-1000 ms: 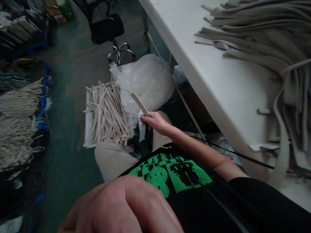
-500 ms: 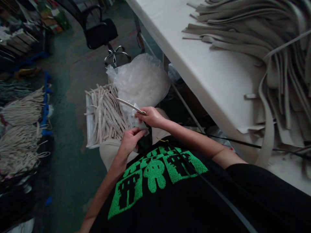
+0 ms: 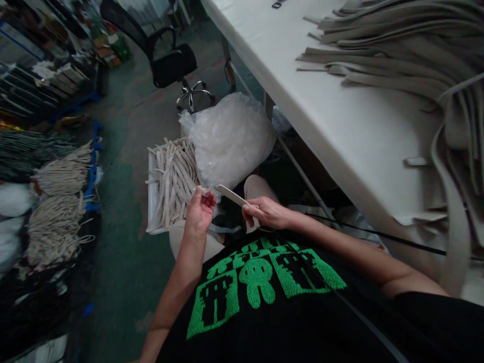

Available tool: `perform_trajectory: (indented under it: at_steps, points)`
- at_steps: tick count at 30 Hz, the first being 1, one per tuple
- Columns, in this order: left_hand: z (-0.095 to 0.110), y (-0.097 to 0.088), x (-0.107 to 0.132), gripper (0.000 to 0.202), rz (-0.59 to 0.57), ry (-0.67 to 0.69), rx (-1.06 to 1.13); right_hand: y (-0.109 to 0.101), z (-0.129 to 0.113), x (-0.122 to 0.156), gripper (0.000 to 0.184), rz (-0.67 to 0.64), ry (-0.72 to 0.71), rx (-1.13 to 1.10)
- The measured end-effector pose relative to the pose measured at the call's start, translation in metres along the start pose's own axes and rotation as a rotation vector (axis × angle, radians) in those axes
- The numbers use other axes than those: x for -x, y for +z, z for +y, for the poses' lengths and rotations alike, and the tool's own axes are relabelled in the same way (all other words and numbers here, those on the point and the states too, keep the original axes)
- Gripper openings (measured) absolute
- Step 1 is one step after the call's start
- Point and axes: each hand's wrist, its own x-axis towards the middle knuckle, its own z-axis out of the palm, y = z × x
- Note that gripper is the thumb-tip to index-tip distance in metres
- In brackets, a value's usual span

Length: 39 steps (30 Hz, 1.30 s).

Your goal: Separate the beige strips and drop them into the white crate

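Observation:
My right hand [image 3: 266, 212] is closed on a flat, light beige strap [image 3: 231, 195], whose free end points up and left toward my other hand. My left hand [image 3: 201, 209] has its fingers curled in with the thumb up, pinching a small whitish scrap [image 3: 205, 192] that looks like clear plastic. A white bin [image 3: 152, 214] full of loose beige straps [image 3: 174, 176] sits on the floor just beyond my left hand. Behind both hands bulges a large clear plastic bag [image 3: 234, 138] with whitish contents too blurred to name.
On my right runs a white table [image 3: 280, 60] bearing a thick bundle of grey-beige straps [image 3: 397, 45], some hanging over its edge. A black office chair [image 3: 174, 63] stands ahead. Bundled cords [image 3: 56, 217] lie on a blue pallet [image 3: 93, 186] at left.
My hands have moved apart, the right one carrying the strap rightward. My left hand has risen and turned with the scrap at its fingertips. The whole view has shifted slightly.

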Motion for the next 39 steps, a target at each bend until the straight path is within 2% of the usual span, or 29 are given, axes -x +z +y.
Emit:
perform_trajectory:
  at_steps: [4,10,15,19,25,32,39]
  points:
    - [-0.003,0.007,-0.003,0.033,-0.031,0.008,0.015,0.011,0.000,0.004,0.055,-0.012,0.077,0.069]
    - [-0.014,0.006,-0.003,0.040,-0.143,0.044,-0.043,0.010,0.002,-0.011,0.048,0.024,0.162,0.062]
    - [-0.017,-0.001,-0.005,0.037,-0.124,0.075,-0.049,0.009,0.003,-0.015,0.048,-0.007,0.184,0.059]
    - [-0.018,-0.006,-0.006,0.035,-0.126,0.074,-0.047,0.012,0.006,-0.016,0.048,-0.078,0.213,-0.058]
    - [-0.020,-0.015,0.002,0.027,-0.151,0.093,-0.064,0.017,0.009,-0.015,0.051,-0.118,0.249,-0.159]
    - [-0.015,-0.024,0.018,0.035,-0.153,0.121,-0.055,0.021,-0.008,-0.009,0.046,-0.118,0.325,-0.089]
    - [-0.014,-0.030,0.032,0.021,-0.095,0.221,-0.052,0.030,-0.021,-0.004,0.042,-0.126,0.306,-0.048]
